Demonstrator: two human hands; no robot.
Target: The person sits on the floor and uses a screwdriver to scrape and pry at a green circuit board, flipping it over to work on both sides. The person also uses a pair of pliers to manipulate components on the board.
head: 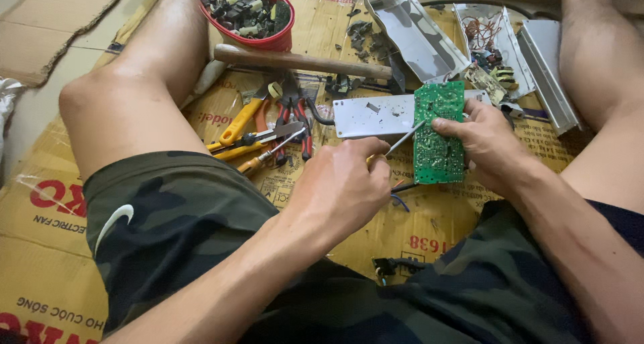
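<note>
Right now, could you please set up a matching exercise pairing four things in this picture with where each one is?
Things:
1. green circuit board
2. red bowl
3. wooden-handled hammer
4. screwdriver

Places:
A. at the top, full of small dark parts
B. held upright in the right hand
C. gripped in the left hand, tip against the board
D. lying across the cardboard just below the bowl

Pairs: 1-B, 2-A, 3-D, 4-C

The circuit board (439, 133) lies between the hands, pliers (293, 116) left, bowl (248, 12) behind.
</note>
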